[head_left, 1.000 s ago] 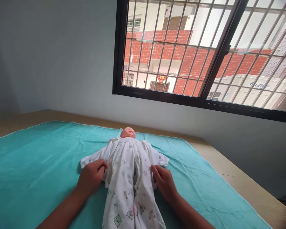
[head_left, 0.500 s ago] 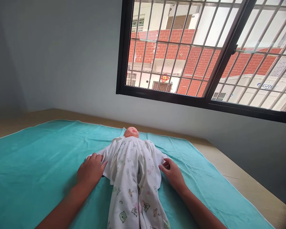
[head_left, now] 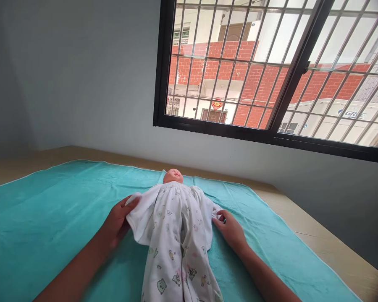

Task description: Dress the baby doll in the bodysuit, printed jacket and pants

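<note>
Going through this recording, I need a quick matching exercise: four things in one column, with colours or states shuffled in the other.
1. Left hand
2. Trousers
3. Blanket
4. Window frame

A. Black
B. White with a small printed pattern
C. Gripping the edge of a white top
D. Turquoise

Pairs: 1-C, 2-B, 3-D, 4-A

The clothes (head_left: 170,235) look matt cloth, the blanket (head_left: 63,214) plush, the doll head (head_left: 172,177) smooth plastic.

Lettering "GREE" (head_left: 351,113), blue logo (head_left: 340,112) at its left, on pale casing (head_left: 355,131) outside
</note>
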A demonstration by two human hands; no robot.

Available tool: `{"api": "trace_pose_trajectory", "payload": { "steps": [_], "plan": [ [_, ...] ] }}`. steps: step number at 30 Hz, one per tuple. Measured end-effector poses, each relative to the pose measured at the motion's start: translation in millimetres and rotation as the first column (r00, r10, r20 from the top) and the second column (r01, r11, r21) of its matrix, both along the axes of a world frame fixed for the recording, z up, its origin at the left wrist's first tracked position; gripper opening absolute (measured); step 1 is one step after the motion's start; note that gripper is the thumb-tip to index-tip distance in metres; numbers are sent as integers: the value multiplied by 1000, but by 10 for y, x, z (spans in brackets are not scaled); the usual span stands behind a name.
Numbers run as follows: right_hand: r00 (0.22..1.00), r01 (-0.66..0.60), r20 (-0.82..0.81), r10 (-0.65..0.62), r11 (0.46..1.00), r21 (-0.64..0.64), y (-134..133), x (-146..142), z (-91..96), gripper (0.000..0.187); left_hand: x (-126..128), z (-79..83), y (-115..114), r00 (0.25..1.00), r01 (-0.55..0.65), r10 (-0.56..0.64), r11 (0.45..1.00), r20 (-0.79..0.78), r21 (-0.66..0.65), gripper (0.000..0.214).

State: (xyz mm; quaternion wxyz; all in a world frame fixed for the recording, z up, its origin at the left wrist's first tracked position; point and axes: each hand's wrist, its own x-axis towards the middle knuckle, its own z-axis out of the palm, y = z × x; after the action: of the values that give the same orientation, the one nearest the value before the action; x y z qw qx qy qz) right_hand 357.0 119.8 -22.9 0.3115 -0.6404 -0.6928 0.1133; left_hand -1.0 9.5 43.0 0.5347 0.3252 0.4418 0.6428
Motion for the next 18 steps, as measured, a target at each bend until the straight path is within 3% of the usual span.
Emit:
{"api": "trace_pose_trajectory", "payload": {
  "steps": [4,7,9,12,14,15,16,18],
  "plan": [
    [1000,-1,-31,2,1000,23,29,8,-21,22,229,198,-59,987,133,-126,988,-95,79,43],
    [995,-6,-94,15,995,100,35,14,-5,20,522,376,-40,920,225,-182,970,-347,88,37],
    [992,-43,-111,58,991,127,8,-6,28,24,737,451,-2,775,301,-186,949,-604,94,26],
    [989,-131,-56,138,985,115,-50,-62,70,30,1007,458,69,386,376,-124,926,-914,34,19],
    [985,-157,-54,166,978,140,-65,-91,70,28,1117,422,109,183,362,-68,932,-981,3,18],
    [982,-157,-80,172,973,168,-60,-98,59,27,1151,404,126,157,357,-53,934,-986,7,19],
    [977,-151,-121,178,968,199,-47,-102,44,28,1176,389,140,180,370,-59,929,-982,12,23],
    [952,-163,-217,216,957,239,-5,-106,4,32,1213,371,161,291,437,-130,899,-948,10,32]
  ]
}}
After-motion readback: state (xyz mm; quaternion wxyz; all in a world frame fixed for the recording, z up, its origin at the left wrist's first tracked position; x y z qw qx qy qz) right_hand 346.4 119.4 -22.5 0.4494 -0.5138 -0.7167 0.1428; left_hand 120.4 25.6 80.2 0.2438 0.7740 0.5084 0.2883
